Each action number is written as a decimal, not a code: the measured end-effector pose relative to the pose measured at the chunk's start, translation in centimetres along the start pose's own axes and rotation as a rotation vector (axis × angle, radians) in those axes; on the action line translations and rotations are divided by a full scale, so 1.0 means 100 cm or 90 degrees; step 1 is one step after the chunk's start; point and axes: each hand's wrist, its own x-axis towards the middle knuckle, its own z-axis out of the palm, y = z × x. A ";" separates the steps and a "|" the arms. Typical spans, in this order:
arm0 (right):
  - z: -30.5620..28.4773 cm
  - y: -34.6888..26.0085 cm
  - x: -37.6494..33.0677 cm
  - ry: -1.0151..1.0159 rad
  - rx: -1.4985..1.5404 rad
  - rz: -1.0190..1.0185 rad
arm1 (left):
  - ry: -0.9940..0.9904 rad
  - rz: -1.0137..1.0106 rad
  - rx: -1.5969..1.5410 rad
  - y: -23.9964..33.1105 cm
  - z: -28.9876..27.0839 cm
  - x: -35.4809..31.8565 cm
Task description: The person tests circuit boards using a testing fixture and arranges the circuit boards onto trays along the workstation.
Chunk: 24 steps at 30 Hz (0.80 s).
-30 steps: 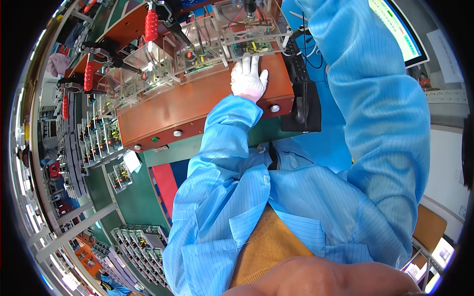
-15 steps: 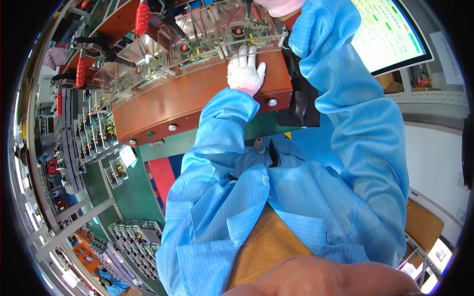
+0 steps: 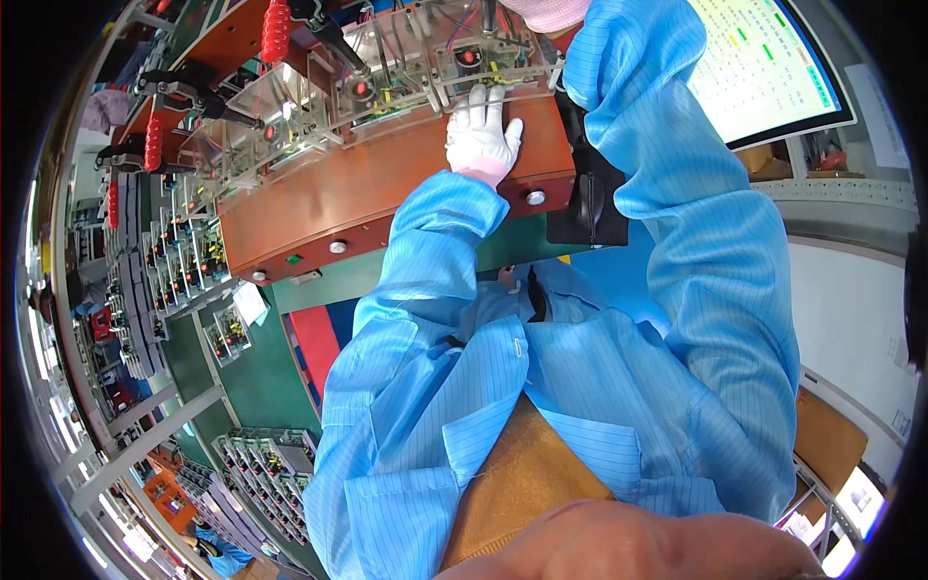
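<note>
My left hand (image 3: 480, 137), in a white glove, lies flat with its fingers stretched forward. Its fingertips rest at the front edge of a clear plastic test fixture (image 3: 462, 85), over a brown-red box (image 3: 358, 198). Just beyond them, inside the fixture, sits a circuit board with a round red part (image 3: 468, 58) and yellow bits. At the top edge, my right hand (image 3: 549, 12) shows only partly, in a pink glove beyond the fixture's right end. Its fingers are out of the picture, so what it touches is hidden.
Toggle clamps with red handles (image 3: 275, 34) stand over the fixtures at left. A lit monitor (image 3: 768, 72) is at far right. Racks of circuit boards (image 3: 179, 261) fill the left side. A black pouch-like item (image 3: 588, 208) hangs beside the box's right end.
Both hands stay in almost the same place. The left fingers are slightly closer together, and the view has shifted a little.
</note>
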 end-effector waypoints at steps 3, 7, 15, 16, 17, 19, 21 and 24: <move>0.002 0.002 0.000 0.012 0.000 -0.022 | -0.001 0.000 -0.001 0.000 0.000 0.000; 0.002 0.004 0.000 -0.044 0.207 0.059 | 0.014 0.010 -0.004 0.000 0.000 0.000; 0.002 -0.003 -0.003 -0.072 0.320 0.144 | 0.022 0.016 -0.003 -0.001 0.001 0.001; 0.003 -0.007 -0.005 -0.053 0.248 0.137 | 0.021 0.014 -0.002 -0.001 0.001 0.001; 0.003 -0.009 -0.006 -0.034 0.177 0.129 | 0.020 0.012 0.000 -0.002 0.000 0.000; 0.002 -0.006 -0.006 -0.044 0.325 0.194 | 0.019 0.013 0.001 -0.001 0.001 0.001; 0.001 -0.003 -0.006 -0.063 0.626 0.323 | 0.017 0.012 0.007 0.000 0.002 0.001; 0.002 0.001 -0.007 -0.067 0.790 0.408 | 0.010 0.007 0.011 0.000 0.001 0.001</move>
